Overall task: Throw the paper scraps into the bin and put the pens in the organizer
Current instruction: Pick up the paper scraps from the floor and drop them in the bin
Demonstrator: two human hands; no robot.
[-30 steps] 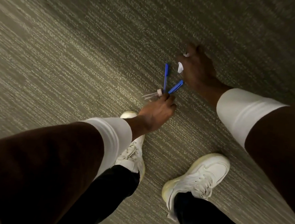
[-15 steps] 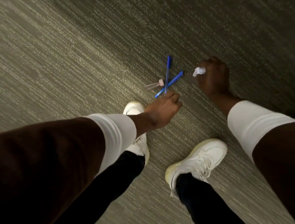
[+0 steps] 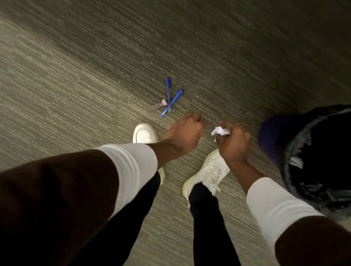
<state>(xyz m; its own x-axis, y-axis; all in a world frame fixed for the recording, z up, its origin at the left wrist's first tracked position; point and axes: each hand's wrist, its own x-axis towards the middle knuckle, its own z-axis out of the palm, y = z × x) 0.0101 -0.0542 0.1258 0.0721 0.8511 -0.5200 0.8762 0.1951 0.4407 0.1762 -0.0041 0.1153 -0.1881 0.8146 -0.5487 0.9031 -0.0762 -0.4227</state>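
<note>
Two blue pens [image 3: 171,98] lie crossed on the grey carpet, with a clear pen with a pink cap [image 3: 158,104] lying against them on the left. My right hand [image 3: 233,142] is shut on crumpled white paper scraps [image 3: 219,131], which stick out at its left side. It hangs above my right shoe, left of a bin [image 3: 295,146] with a dark liner. My left hand [image 3: 184,131] is a closed fist just below the pens, apart from them; nothing shows in it.
My two white shoes [image 3: 145,133] stand on the carpet [image 3: 67,76] under my hands. The bin stands at the right edge of view, close to my right forearm. No organizer is in view.
My view has risen and both hands have lifted away from the pens. My right hand has carried the paper scraps back toward me. The bin has come into view on the right.
</note>
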